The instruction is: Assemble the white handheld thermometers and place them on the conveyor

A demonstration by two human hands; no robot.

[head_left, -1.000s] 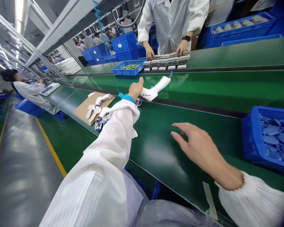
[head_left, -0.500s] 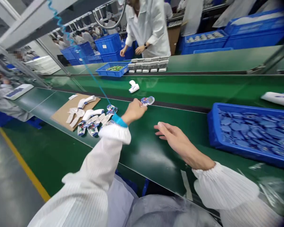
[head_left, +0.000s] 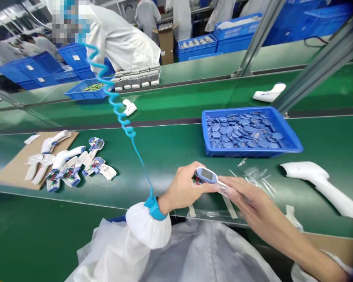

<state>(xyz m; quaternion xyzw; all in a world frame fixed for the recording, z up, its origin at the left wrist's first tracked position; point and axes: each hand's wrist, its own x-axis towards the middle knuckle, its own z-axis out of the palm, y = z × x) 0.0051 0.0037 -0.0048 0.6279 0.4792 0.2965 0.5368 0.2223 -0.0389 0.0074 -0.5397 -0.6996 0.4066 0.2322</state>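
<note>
My left hand point(head_left: 184, 188) is closed around a small blue-and-white thermometer half point(head_left: 206, 175) with a grey screen, held just above the near edge of the green bench point(head_left: 170, 156). My right hand point(head_left: 247, 196) meets it from the right, its fingertips pinching the part's white end. A blue coiled cord point(head_left: 120, 113) runs up from the blue strap on my left wrist point(head_left: 153, 205).
A blue tray point(head_left: 285, 145) of blue discs sits beyond my hands. White thermometer shells lie at the right point(head_left: 323, 184) and on the belt point(head_left: 269, 94). More halves are piled at the left point(head_left: 73, 164) by a cardboard sheet point(head_left: 6, 174). A person in white works across the belt.
My left hand has pulled the part from the belt's edge back toward me. My right hand has closed onto it. The view has swung to the right.
</note>
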